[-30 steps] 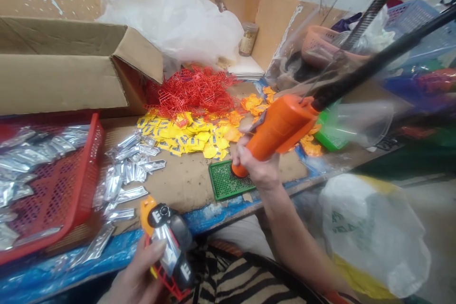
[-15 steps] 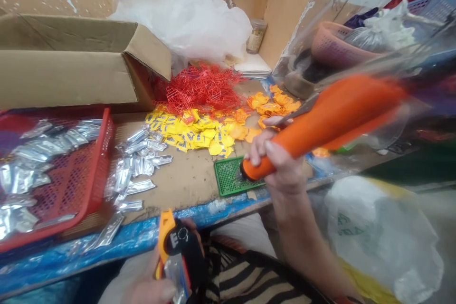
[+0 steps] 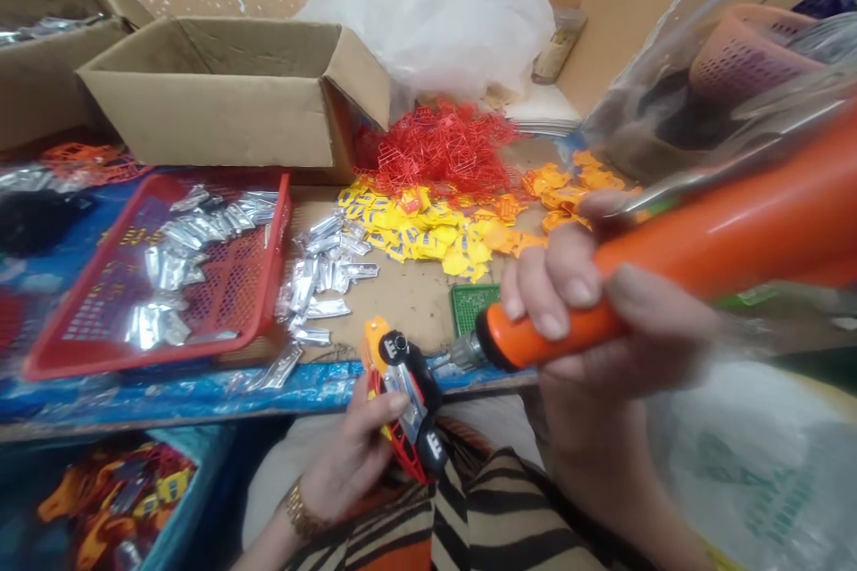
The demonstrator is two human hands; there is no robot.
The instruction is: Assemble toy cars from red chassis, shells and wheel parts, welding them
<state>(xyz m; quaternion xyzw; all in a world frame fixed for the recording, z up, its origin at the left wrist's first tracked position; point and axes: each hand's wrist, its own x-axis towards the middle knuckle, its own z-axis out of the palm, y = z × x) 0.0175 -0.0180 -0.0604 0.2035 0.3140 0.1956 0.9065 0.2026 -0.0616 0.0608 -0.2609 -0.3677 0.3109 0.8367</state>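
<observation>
While our left hand [image 3: 368,437] grasped one toy car [image 3: 406,401] before the blue-covered bench [image 3: 201,406], our right hand [image 3: 603,312] was clenched round one orange screwdriver [image 3: 723,223]. Its single bit [image 3: 440,363] pointed at the car; we could not tell whether it touched. Beyond, we had one green tray [image 3: 461,308], partly hidden by the screwdriver, and one red basket [image 3: 285,259] to the left, with silver pieces [image 3: 328,272] beside it, too overlapped to count. Farther off lay one yellow heap [image 3: 428,236], then one red heap [image 3: 442,147] and two cardboard boxes [image 3: 220,116]
</observation>
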